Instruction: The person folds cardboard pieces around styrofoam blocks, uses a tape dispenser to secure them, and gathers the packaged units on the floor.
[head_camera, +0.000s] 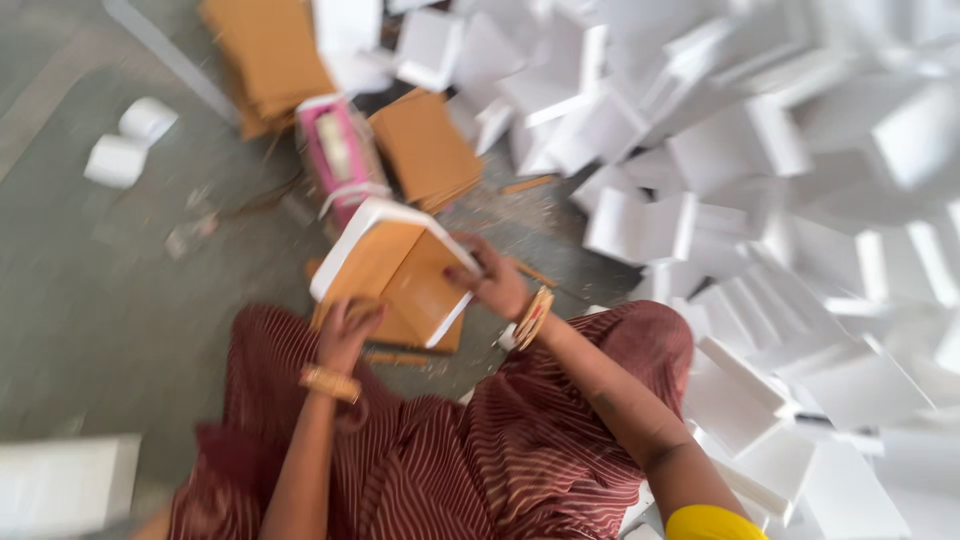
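View: head camera looking down; frame blurred by motion, fine detail not readable.
Box: a box with a brown inside and white rim, held just above the lap at frame centre, tilted, open side toward the camera.
Left hand: the left hand is at 7 o'clock of the box, fingers curled onto its lower left edge; grip clamped on the box. A gold bangle sits on the wrist.
Right hand: the right hand is at 3 o'clock of the box, fingers pressed against its right wall; grip closed on the box. Several bangles on the wrist.
Lap: striped maroon cloth covers the lower centre of the frame, under both forearms.
Sleeve: a yellow sleeve shows at 5 o'clock, at the bottom edge.
Floor: grey floor carries everything; scraps lie scattered on it near the box.
White pile: a large heap of white boxes fills 12 to 4 o'clock, near the right arm.
Brown stacks: one stack of brown sheets at 12 o'clock of the box, another stack at 11 o'clock, further off.
Pink item: a pink and white object lies between the two stacks; kind cannot be told.
Rolls: two white rolls at 10 o'clock, well apart from the hands.
Corner: a white block at 8 o'clock, on the frame edge.
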